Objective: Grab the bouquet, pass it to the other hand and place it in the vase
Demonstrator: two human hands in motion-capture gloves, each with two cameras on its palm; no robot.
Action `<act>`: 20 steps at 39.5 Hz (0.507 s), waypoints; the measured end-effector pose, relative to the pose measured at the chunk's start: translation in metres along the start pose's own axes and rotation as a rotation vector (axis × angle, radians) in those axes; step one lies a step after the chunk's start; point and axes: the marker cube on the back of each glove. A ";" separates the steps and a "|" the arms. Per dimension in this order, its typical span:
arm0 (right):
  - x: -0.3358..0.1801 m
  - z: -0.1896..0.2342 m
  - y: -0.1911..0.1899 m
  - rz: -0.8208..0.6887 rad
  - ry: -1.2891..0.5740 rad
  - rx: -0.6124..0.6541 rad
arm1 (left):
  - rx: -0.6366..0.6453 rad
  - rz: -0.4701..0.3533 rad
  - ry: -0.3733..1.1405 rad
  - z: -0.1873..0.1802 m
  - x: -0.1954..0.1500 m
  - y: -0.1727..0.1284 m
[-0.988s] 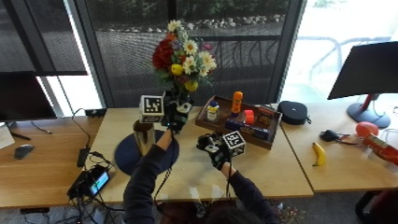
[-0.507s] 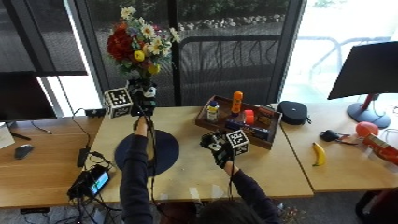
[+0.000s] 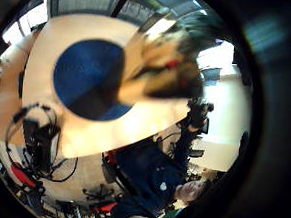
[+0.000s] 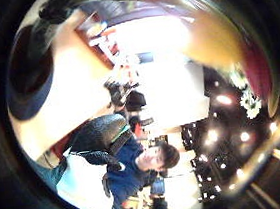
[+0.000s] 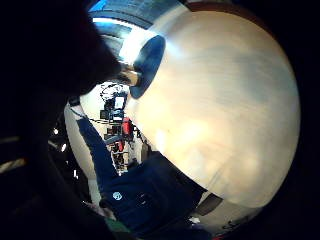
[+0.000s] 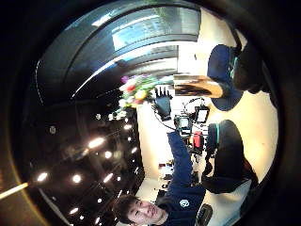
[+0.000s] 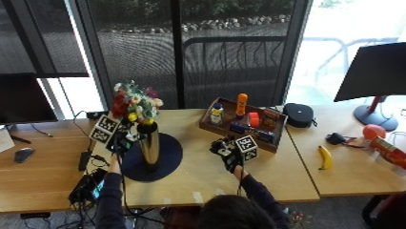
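Standing upright, blooms up, the bouquet sits in the vase; left hand fingers indiscernible.

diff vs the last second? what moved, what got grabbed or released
The left hand carried the mixed-flower bouquet high up to the left, then down; it now stands in the shiny gold vase on the dark blue round mat. Whether it has let go is unclear. The right hand stayed low and empty.

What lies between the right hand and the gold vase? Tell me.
Only bare tabletop and the edge of the dark blue round mat separate the right hand from the gold vase, per the outside view.
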 end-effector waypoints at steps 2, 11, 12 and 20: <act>0.003 -0.003 0.001 -0.061 -0.023 -0.034 | -0.034 -0.024 0.001 0.000 -0.010 0.015; -0.005 -0.015 0.026 0.078 -0.337 -0.230 | -0.008 -0.111 0.012 0.002 -0.038 0.034; -0.003 -0.016 0.026 0.096 -0.330 -0.224 | 0.002 -0.113 0.005 0.004 -0.040 0.032; 0.018 0.004 0.022 0.165 -0.287 -0.219 | 0.413 -0.052 -0.116 0.029 -0.088 -0.011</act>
